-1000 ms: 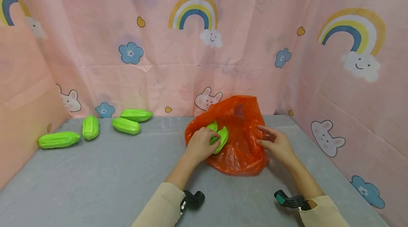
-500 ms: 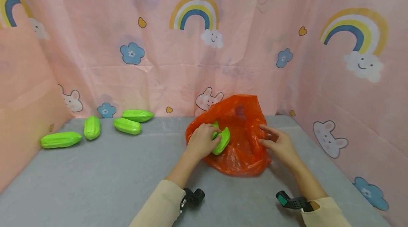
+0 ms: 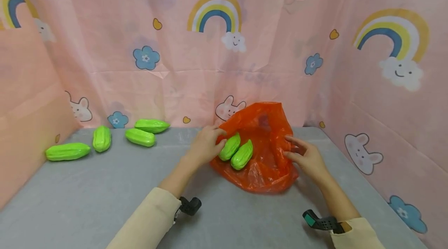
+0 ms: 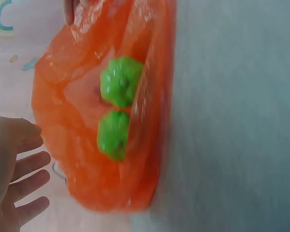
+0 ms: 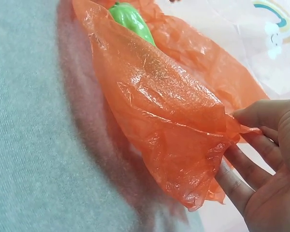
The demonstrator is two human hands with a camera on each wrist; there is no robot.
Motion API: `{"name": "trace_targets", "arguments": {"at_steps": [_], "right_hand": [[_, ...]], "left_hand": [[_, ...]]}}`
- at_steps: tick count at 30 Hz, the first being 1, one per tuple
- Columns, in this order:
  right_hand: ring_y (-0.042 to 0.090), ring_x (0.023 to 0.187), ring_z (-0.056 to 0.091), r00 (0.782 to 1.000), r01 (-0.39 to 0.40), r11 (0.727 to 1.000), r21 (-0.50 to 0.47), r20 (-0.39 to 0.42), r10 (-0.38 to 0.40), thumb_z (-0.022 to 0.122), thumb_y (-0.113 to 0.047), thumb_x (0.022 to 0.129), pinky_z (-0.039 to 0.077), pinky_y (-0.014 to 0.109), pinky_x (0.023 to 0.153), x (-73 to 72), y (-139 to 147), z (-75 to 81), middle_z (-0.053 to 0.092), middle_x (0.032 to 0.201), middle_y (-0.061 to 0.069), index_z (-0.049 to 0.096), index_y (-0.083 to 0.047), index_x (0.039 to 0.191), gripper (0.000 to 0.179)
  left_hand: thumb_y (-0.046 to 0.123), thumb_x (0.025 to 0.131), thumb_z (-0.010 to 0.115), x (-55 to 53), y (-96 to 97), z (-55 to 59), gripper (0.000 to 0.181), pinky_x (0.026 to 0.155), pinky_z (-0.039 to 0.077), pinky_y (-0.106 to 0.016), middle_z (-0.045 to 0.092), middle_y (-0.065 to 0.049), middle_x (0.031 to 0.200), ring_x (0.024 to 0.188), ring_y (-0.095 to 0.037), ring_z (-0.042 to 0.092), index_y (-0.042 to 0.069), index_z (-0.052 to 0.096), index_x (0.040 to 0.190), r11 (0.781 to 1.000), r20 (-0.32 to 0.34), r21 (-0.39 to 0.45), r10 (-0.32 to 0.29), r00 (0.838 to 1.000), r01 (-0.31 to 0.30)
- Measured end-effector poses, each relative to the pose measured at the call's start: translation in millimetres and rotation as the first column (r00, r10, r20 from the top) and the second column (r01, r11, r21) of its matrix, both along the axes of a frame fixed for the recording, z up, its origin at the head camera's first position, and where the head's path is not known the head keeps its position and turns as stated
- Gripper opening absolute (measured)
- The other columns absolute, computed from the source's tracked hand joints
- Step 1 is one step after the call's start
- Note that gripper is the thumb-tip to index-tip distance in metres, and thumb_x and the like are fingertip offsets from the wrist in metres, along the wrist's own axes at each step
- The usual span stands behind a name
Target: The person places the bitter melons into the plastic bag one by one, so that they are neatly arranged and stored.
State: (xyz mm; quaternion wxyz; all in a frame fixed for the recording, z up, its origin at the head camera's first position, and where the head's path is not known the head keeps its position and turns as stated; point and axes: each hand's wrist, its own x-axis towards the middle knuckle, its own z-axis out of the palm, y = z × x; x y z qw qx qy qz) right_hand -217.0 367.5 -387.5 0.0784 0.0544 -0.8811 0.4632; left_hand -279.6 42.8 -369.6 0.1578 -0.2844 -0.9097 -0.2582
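Note:
An orange plastic bag [image 3: 266,152] lies with its mouth spread wide, facing forward. Inside it two bright green, ridged, gourd-like vegetables rest side by side, a left one [image 3: 230,147] and a right one [image 3: 242,155]. My left hand [image 3: 206,144] is at the bag's left rim with nothing in it; the left wrist view shows its fingers [image 4: 31,186] loosely bent and spread, apart from the vegetables. Thumb and fingers of my right hand [image 5: 266,159] pinch the bag's right edge, also seen in the head view.
Several more green vegetables lie at the back left of the grey table [image 3: 115,194]: one far left [image 3: 68,151], one upright-lying [image 3: 102,139], and a pair [image 3: 140,137] near the wall. A pink printed curtain [image 3: 196,66] encloses the back and sides.
My left hand has let go of the green vegetable inside the bag and drawn back left to the rim, uncovering both vegetables. My right hand keeps its hold on the bag.

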Motion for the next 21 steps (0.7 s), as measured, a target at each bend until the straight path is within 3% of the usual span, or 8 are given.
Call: {"name": "trace_targets", "arguments": {"at_steps": [3,6,8,11,15,21], "right_hand": [[0.021,0.113,0.063,1.0,0.005,1.0,0.005,0.002,-0.005,0.066,-0.023,0.099,0.054,0.013,0.081,0.7,0.0,-0.5,0.057,0.141,0.023,0.046,-0.006,0.151,0.058],[0.009,0.108,0.063,1.0,0.004,1.0,0.008,0.004,-0.004,0.065,-0.023,0.099,0.054,0.013,0.082,1.4,1.3,-0.5,0.057,0.141,0.023,0.046,-0.006,0.151,0.058],[0.005,0.106,0.061,1.0,0.007,1.0,0.014,0.007,-0.007,0.064,-0.024,0.1,0.054,0.012,0.082,1.7,2.0,-0.1,0.057,0.142,0.023,0.045,-0.007,0.152,0.058],[0.014,0.111,0.062,1.0,0.012,1.0,0.023,0.005,-0.012,0.064,-0.025,0.1,0.054,0.012,0.082,1.2,1.7,0.3,0.056,0.143,0.023,0.045,-0.007,0.152,0.058],[0.016,0.111,0.062,1.0,0.008,1.0,0.025,-0.006,-0.008,0.065,-0.024,0.099,0.054,0.012,0.081,-0.5,0.4,-0.5,0.057,0.142,0.024,0.046,-0.007,0.151,0.058],[0.006,0.106,0.062,1.0,-0.001,1.0,0.02,-0.024,0.001,0.066,-0.021,0.098,0.054,0.012,0.08,-2.4,-0.2,-3.2,0.058,0.14,0.024,0.048,-0.005,0.15,0.057]], "left_hand": [[0.014,0.094,0.069,-4.6,-12.4,0.4,0.022,0.094,0.055,-0.044,0.073,-0.013,0.111,0.103,-0.031,0.066,0.003,0.074,0.112,1.0,-0.018,-0.014,0.0,1.0,0.0],[0.011,0.092,0.069,-9.9,-25.5,-0.8,0.021,0.091,0.057,-0.045,0.074,-0.013,0.108,0.101,-0.032,0.068,0.003,0.075,0.11,0.999,-0.075,-0.026,0.033,0.997,-0.035],[0.01,0.09,0.069,-12.6,-34.9,-1.3,0.021,0.089,0.057,-0.046,0.075,-0.014,0.106,0.099,-0.034,0.07,0.002,0.075,0.108,0.997,-0.121,-0.016,0.079,0.99,-0.081],[0.013,0.089,0.069,-15.5,-50.1,-2.2,0.021,0.087,0.056,-0.049,0.076,-0.014,0.105,0.098,-0.035,0.07,0.005,0.076,0.107,0.979,-0.158,-0.003,0.202,0.967,-0.205],[0.015,0.088,0.068,-16.8,-72.5,-2.2,0.023,0.085,0.054,-0.052,0.076,-0.014,0.107,0.099,-0.037,0.069,0.006,0.077,0.108,0.945,-0.147,0.016,0.324,0.934,-0.326],[0.012,0.091,0.065,-18.2,-105.6,-3.4,0.026,0.088,0.053,-0.053,0.075,-0.017,0.115,0.103,-0.041,0.068,0.002,0.074,0.112,0.913,-0.101,0.022,0.407,0.908,-0.407]]}}
